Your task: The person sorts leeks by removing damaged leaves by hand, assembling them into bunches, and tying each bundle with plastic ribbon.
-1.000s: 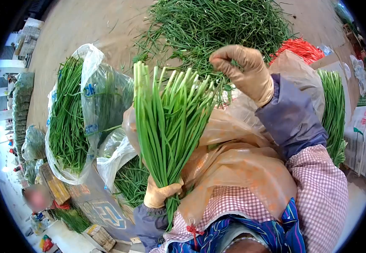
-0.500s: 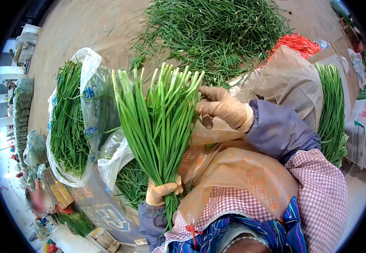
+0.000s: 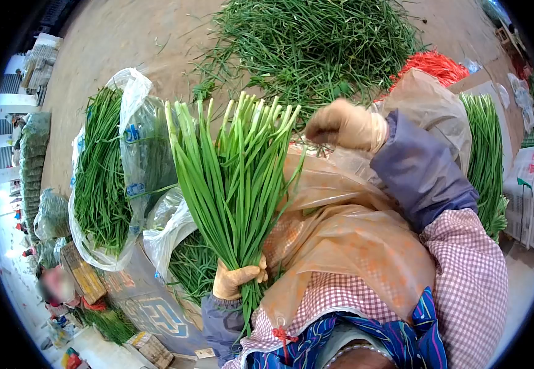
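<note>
My gloved left hand (image 3: 240,280) is closed around the leafy lower end of a bunch of garlic chives (image 3: 233,184). The pale stem ends fan out at the top, pointing away from me. To the right of those stem ends is my gloved right hand (image 3: 345,126), raised and apart from the bunch. Its fingers look curled but are smeared by motion, so whether anything is in them cannot be made out. One leaf sticks out from the bunch's right side. A brownish translucent plastic apron (image 3: 353,240) covers my lap below the right hand.
A large heap of loose chives (image 3: 316,49) lies on the floor ahead. At left, a clear plastic bag (image 3: 136,129) holds more chives. Red ties (image 3: 430,66) and a stack of chives (image 3: 483,154) are at right. Another person (image 3: 56,286) is far left.
My right hand has moved away from the stem ends, up and to the right. The left hand keeps its hold on the chives, nearly still.
</note>
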`<state>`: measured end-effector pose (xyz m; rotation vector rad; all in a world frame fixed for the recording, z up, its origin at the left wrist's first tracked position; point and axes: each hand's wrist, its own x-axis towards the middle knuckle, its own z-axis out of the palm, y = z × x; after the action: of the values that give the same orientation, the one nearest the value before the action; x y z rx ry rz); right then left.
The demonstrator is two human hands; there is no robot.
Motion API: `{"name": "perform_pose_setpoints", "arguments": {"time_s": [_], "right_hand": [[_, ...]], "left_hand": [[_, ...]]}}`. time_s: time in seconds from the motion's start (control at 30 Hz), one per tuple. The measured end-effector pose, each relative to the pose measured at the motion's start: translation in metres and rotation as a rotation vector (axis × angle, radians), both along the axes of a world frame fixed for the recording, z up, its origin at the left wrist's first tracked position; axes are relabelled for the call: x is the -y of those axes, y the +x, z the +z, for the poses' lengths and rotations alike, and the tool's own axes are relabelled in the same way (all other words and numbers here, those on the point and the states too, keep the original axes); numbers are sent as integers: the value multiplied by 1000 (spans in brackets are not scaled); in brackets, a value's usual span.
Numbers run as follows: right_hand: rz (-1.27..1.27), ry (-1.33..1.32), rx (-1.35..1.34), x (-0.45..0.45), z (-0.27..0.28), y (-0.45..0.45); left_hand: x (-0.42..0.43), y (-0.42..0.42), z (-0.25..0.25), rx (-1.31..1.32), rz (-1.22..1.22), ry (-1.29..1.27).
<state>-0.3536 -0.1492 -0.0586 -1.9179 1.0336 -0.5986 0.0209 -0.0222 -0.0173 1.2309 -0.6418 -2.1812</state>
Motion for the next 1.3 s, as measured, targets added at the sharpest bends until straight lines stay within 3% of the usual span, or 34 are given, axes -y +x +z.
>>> {"name": "perform_pose_setpoints", "arguments": {"time_s": [0.07,0.1,0.13,0.2,0.27,0.33,0.4,0.5,0.53,0.6,0.63,0.67,0.83,0.87,0.93,0.97,1.0,1.03,1.07,1.13,1.2,1.27,1.3], "right_hand": [[-434,-258,181,11,-21,-27],[-658,-389,-27,12,5,-28],[-719,-470,-142,9,35,-21],[-558,-625,101,-1,53,5],[-308,-613,-460,-13,71,31],[-319,-488,-520,-6,42,50],[-346,-419,-207,2,20,58],[-370,-94,169,3,10,71],[-420,-202,202,3,0,75],[-458,-50,318,1,0,79],[-474,-127,239,-3,5,79],[-488,-431,45,-3,-2,77],[-540,-811,-94,14,-33,61],[-515,-767,-57,24,-43,46],[-678,-903,-191,45,-57,14],[-770,-766,-376,53,-63,-11],[-836,-859,-395,65,-78,-43],[-920,-708,-583,69,-71,-68],[-990,-149,-804,63,-14,-60],[-980,-592,-703,60,-9,-76],[-826,-505,11,50,38,-43],[-365,-432,-18,31,90,-7],[-211,-495,-163,22,97,10]], "left_hand": [[-3,-3,4,41,14,-18],[-4,-4,5,74,8,-20],[-3,-6,6,106,1,-26],[-2,-9,7,144,-12,-37],[0,-12,7,154,-22,-59],[1,-20,13,229,-30,-78],[-1,-22,13,270,-38,-104],[-6,-16,8,284,-45,-125],[-6,-18,10,327,-51,-133],[-5,-21,15,406,-69,-150],[-6,-19,13,416,-97,-134],[-6,-21,13,428,-93,-182],[-7,-30,7,561,-135,-485],[-8,-31,7,611,-157,-576],[-11,-32,8,704,-195,-627],[-12,-32,12,763,-224,-628],[-13,-33,15,822,-255,-629],[-13,-34,17,810,-254,-656],[-12,-36,19,799,-250,-685],[-11,-39,21,794,-261,-724],[-8,-42,23,805,-289,-752],[1,-43,35,865,-337,-802],[6,-42,41,898,-362,-832]]}}
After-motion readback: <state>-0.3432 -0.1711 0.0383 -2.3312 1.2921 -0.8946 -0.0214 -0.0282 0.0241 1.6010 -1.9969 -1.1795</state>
